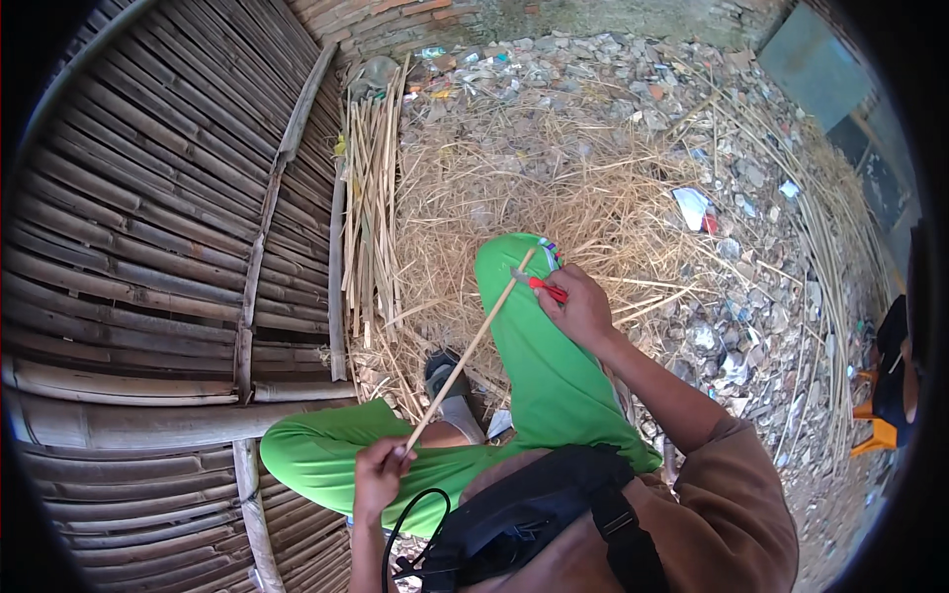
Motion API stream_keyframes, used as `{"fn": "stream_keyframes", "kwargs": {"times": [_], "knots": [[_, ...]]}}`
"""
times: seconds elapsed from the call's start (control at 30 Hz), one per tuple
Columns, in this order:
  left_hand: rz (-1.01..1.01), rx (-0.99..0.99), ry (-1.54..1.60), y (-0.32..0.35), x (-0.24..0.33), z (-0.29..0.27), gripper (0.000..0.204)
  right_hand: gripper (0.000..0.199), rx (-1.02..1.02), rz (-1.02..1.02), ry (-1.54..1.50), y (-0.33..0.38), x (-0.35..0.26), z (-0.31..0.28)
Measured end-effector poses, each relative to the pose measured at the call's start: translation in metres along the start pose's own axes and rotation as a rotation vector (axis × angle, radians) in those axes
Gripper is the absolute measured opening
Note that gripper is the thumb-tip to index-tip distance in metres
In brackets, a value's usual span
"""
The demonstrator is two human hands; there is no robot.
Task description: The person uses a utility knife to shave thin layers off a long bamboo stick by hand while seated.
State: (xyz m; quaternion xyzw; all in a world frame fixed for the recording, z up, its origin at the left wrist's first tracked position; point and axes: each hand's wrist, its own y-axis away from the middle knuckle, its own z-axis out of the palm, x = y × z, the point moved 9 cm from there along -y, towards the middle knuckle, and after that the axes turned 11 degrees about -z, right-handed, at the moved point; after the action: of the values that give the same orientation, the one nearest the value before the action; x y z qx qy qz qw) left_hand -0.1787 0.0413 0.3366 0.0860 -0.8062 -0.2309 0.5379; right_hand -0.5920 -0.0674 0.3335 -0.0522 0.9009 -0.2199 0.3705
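While the left hand [378, 476] pinches the lower end of a thin, pale bamboo strip [465, 354], the right hand [580, 308] is closed around a small red-handled knife [539, 285] set against the strip's upper end, over the raised knee in green trousers [534, 346]. The strip looks light, stiff yet springy, probably sharp-edged; it is best held near its ends. Split bamboo slats [371, 212] lie beside dry shavings [534, 178].
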Motion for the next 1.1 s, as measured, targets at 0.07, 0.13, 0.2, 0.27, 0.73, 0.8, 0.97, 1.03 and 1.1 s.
{"fn": "stream_keyframes", "kwargs": {"times": [0.07,0.13,0.2,0.27,0.73,0.8,0.97,1.03,1.1], "knots": [[-0.005,-0.024,0.085,0.008,0.005,-0.002,0.017,0.02,0.003,0.011,-0.002,0.0,0.001,-0.001],[0.013,-0.036,0.073,0.006,0.015,0.009,0.015,0.02,0.009,0.017,-0.003,-0.001,0.002,-0.003],[0.016,-0.02,0.058,-0.008,0.012,0.019,0.014,0.02,-0.004,0.03,0.019,0.001,0.002,-0.002],[0.195,-0.011,0.025,-0.031,0.023,0.035,0.014,0.02,-0.019,0.013,0.018,-0.002,-0.004,0.001],[0.321,-0.015,-0.105,-0.125,0.093,0.108,0.013,0.019,-0.027,0.04,0.024,0.002,-0.006,-0.003],[0.376,-0.01,-0.168,-0.102,0.084,0.086,0.012,0.019,0.002,0.057,0.027,0.004,0.002,-0.008],[0.167,0.041,-0.072,-0.035,0.024,0.018,0.009,0.02,-0.022,0.059,0.017,0.001,-0.002,-0.002],[0.15,0.054,-0.068,-0.007,0.011,-0.004,0.009,0.021,-0.004,0.073,0.006,0.0,0.0,-0.002],[0.03,0.031,0.116,0.012,-0.006,-0.018,0.01,0.021,0.002,0.051,0.019,0.001,0.003,-0.003]]}}
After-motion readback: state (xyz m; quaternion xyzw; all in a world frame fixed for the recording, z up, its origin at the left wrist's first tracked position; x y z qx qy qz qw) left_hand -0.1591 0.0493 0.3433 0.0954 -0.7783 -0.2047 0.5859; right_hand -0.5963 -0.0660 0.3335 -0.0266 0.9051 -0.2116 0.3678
